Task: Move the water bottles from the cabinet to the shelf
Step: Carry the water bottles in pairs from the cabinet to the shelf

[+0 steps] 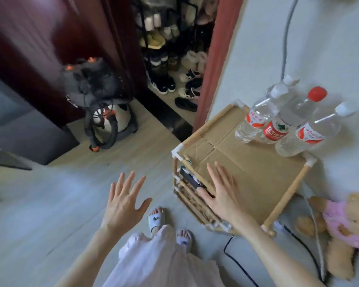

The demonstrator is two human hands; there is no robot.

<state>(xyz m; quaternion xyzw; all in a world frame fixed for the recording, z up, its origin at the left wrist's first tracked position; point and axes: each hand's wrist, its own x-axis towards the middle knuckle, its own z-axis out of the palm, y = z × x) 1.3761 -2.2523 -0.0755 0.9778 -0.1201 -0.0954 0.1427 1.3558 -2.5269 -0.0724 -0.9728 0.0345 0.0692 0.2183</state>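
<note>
Three clear water bottles stand upright at the far right corner of a low wooden shelf topped with cardboard (255, 168). The left bottle (255, 119) and right bottle (311, 133) have white caps and red labels; the middle bottle (288, 121) has a red cap. My right hand (220, 189) hovers flat over the shelf's near left edge, fingers spread, holding nothing. Over the floor to the shelf's left, my left hand (124, 201) is spread open and holds nothing. Both hands are well short of the bottles.
A dark red open closet (174, 65) with several shoes is at the back. A grey backpack (100, 100) sits on the floor by a dark door. A plush toy in pink (344, 224) and black cables (236, 259) lie right of the shelf. My sandalled feet are below.
</note>
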